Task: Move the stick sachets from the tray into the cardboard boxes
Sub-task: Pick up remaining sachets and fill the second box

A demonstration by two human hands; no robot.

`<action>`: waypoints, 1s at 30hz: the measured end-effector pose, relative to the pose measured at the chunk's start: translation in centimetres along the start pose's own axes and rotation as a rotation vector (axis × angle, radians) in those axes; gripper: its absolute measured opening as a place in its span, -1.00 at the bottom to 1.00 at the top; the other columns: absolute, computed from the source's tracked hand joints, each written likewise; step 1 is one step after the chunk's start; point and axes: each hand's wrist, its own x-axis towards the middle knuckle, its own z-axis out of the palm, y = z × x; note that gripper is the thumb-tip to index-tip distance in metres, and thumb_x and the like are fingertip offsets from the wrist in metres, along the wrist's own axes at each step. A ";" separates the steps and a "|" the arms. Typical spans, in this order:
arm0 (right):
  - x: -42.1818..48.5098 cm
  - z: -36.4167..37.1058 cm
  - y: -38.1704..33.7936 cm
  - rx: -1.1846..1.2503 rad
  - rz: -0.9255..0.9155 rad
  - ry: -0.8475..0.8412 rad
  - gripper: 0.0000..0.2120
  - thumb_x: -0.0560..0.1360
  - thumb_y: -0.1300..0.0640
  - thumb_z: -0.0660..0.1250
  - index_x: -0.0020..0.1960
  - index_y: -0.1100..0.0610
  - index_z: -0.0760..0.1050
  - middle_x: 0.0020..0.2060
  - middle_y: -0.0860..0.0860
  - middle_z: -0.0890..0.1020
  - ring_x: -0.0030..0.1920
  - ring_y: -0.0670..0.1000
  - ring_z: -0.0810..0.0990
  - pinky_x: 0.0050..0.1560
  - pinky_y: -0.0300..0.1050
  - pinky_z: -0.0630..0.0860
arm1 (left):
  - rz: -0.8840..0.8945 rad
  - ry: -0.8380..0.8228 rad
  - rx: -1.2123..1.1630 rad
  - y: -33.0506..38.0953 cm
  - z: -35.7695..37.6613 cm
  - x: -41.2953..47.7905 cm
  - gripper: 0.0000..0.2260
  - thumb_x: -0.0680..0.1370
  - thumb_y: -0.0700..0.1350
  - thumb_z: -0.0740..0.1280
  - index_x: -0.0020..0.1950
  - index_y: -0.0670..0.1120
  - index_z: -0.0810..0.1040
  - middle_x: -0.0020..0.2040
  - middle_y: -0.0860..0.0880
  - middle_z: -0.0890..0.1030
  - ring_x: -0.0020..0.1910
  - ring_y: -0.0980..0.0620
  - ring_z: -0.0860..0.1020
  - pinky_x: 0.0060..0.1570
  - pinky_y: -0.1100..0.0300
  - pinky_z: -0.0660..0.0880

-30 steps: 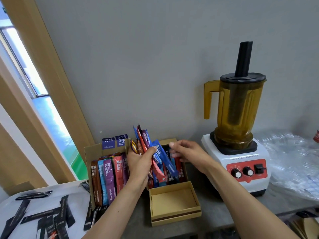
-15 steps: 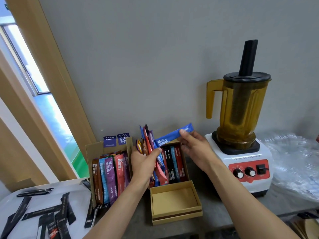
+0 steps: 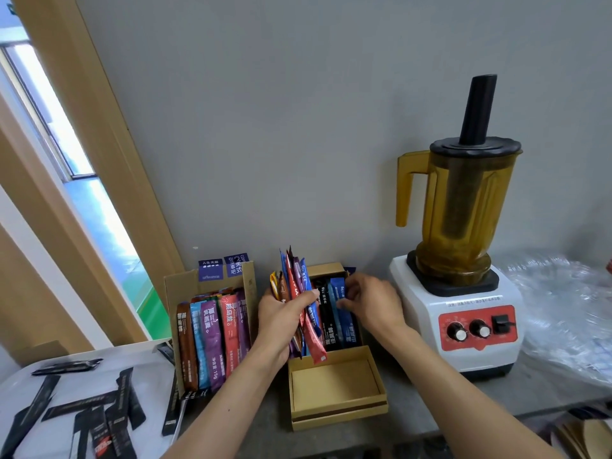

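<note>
In the right cardboard box (image 3: 326,270), against the wall, a blue stick sachet (image 3: 338,291) stands w/ other sachets; right hand (image 3: 372,308) pinches its upper part, thumb & fingers curled on it. Left hand (image 3: 281,321) is just beside, clenched round a fanned bundle of sachets (image 3: 293,279) at that box's left edge. Left cardboard box (image 3: 178,289) is packed w/ upright sachets. A shallow box (image 3: 331,382) lies in front. White tray (image 3: 145,372), far left, carries black sachets (image 3: 82,405). Blender (image 3: 463,260) stands to the right.
</note>
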 end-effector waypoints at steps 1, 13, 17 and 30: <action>0.0 0.0 0.1 0.006 -0.005 0.010 -0.68 0.47 0.01 0.58 0.17 0.00 0.57 -0.02 -0.08 0.71 -0.04 -0.06 0.68 -0.04 -0.03 0.68 | -0.003 0.000 -0.001 0.0 0.0 0.0 -0.58 0.45 -0.09 0.62 0.24 -0.12 0.60 0.00 -0.13 0.77 -0.06 -0.11 0.77 -0.03 -0.05 0.71; -0.4 -0.2 -1.3 0.209 -0.094 -0.017 -0.78 0.56 0.03 0.49 0.19 -0.01 0.63 0.01 -0.15 0.68 0.02 -0.10 0.67 -0.06 -0.09 0.69 | 0.018 -0.033 -0.056 2.4 -0.8 -0.4 -0.66 0.48 -0.11 0.59 0.19 -0.19 0.64 -0.03 -0.15 0.78 -0.05 -0.14 0.77 0.11 -0.16 0.67; -0.3 0.3 -3.3 0.351 -0.094 -0.251 -0.72 0.57 0.09 0.48 0.28 0.04 0.61 0.02 -0.13 0.71 0.04 -0.10 0.69 -0.12 -0.25 0.64 | 0.005 -0.014 -0.078 4.0 -0.9 -0.6 -0.70 0.47 -0.13 0.59 0.14 -0.18 0.65 -0.05 -0.18 0.77 -0.09 -0.16 0.77 -0.01 -0.09 0.70; -0.9 -1.4 -6.0 0.946 0.107 -0.256 -0.71 0.59 -0.11 0.43 0.03 0.12 0.70 -0.19 -0.02 0.74 -0.21 -0.02 0.69 -0.15 -0.10 0.59 | 0.133 -0.144 0.265 4.1 -2.1 -1.7 -0.47 0.32 -0.19 0.70 0.21 -0.06 0.58 0.03 -0.07 0.75 -0.04 0.00 0.76 -0.10 0.14 0.70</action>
